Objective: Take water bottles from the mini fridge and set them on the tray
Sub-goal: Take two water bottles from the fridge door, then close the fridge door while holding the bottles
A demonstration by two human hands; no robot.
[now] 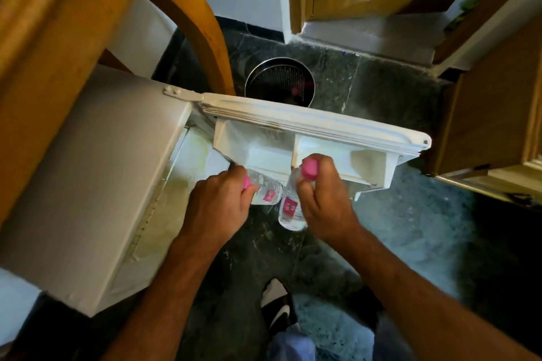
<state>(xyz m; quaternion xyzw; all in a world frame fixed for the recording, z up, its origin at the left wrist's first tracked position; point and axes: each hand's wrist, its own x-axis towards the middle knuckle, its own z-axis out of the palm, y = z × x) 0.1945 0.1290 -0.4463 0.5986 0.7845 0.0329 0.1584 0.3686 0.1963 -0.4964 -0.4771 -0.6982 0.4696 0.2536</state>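
Observation:
The white mini fridge (96, 173) stands at the left with its door (322, 123) swung open across the middle. My left hand (217, 208) grips a clear water bottle (268, 189) with a pink cap and pink label, tilted sideways just below the door shelf (264, 152). My right hand (322, 199) holds a second clear bottle (290, 211) by its pink-capped neck, hanging upright beside the first. The two bottles are close together, in front of the door's inner shelf. No tray is in view.
A round metal bin (280, 82) stands on the dark stone floor behind the fridge door. A wooden table leg (193, 17) rises at the upper left. Wooden cabinet doors (492, 114) are at the right. My shoe (277, 308) is below.

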